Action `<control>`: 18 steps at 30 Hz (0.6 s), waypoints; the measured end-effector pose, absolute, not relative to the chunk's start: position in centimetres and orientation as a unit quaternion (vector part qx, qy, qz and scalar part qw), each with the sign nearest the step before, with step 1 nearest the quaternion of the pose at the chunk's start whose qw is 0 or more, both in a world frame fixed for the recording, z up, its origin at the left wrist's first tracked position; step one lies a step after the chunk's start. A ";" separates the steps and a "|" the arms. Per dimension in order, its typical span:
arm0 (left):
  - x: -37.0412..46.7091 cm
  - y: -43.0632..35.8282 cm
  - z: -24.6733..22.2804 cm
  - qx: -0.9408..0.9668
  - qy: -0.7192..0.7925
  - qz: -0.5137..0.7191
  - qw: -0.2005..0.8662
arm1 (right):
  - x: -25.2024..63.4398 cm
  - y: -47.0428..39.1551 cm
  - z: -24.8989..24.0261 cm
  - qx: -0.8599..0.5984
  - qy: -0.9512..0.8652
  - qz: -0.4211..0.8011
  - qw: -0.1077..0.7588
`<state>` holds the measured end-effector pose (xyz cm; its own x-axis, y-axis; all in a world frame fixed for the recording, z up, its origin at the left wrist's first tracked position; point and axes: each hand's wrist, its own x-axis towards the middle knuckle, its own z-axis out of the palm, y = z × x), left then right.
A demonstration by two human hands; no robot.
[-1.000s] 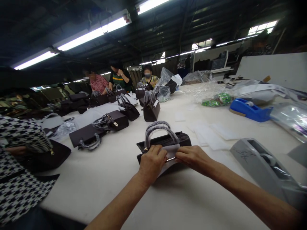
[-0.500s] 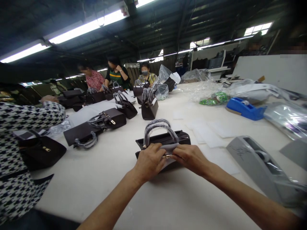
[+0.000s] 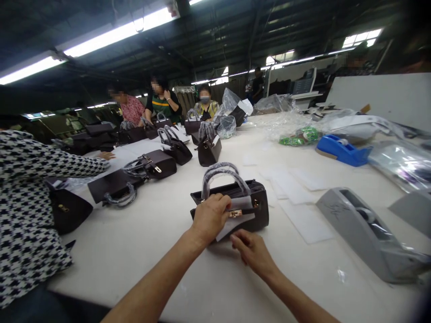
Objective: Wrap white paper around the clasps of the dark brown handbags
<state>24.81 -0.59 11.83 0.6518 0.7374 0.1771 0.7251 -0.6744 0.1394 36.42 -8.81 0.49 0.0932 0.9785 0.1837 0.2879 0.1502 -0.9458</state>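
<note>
A dark brown handbag (image 3: 261,211) stands on the white table in front of me, its top open and its two handles (image 3: 225,168) wrapped in clear film. A white sheet (image 3: 232,229) lies against its front, around the gold clasp (image 3: 235,213). My left hand (image 3: 209,218) is closed on the bag's front left of the clasp, with the fingertips at the upper edge of the sheet. Just below the bag's lower front edge is my right hand (image 3: 253,252), its fingers curled and thumb drawn in. Whether it pinches anything is too small to tell.
Several other handbags (image 3: 210,150) stand or lie to the left and behind. On the right are a grey tape dispenser (image 3: 357,233), a blue tape dispenser (image 3: 343,150), white sheets (image 3: 306,222) and clear plastic. A co-worker's checked sleeve (image 3: 67,163) reaches in from the left.
My right hand has left the clasp and moved down below the bag's front, uncovering the clasp and sheet. My left hand stays on the bag. The checked sleeve has reached further over the table.
</note>
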 end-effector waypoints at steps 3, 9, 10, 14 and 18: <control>24.9 -0.6 12.0 0.906 0.407 0.113 0.027 | 34.0 -8.4 -1.0 -0.473 -0.388 0.524 0.592; 25.1 -0.5 12.5 0.907 0.410 0.097 0.016 | 31.1 -7.6 -0.9 -0.364 -0.176 0.539 0.739; 25.1 -0.4 12.5 0.907 0.411 0.093 0.015 | 31.0 -7.4 -0.6 -0.350 -0.162 0.535 0.752; 25.2 0.1 12.6 0.909 0.409 0.083 0.012 | 29.8 -7.4 0.1 -0.315 -0.126 0.554 0.760; 25.2 0.2 12.5 0.913 0.400 0.080 0.009 | 26.8 -9.8 0.2 -0.387 -0.166 0.570 0.705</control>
<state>25.16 0.24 12.54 0.6665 0.7324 0.1392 0.7297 -0.6792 0.0796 26.84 -9.77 0.23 0.2951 0.9326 -0.2076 -0.6756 0.0500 -0.7356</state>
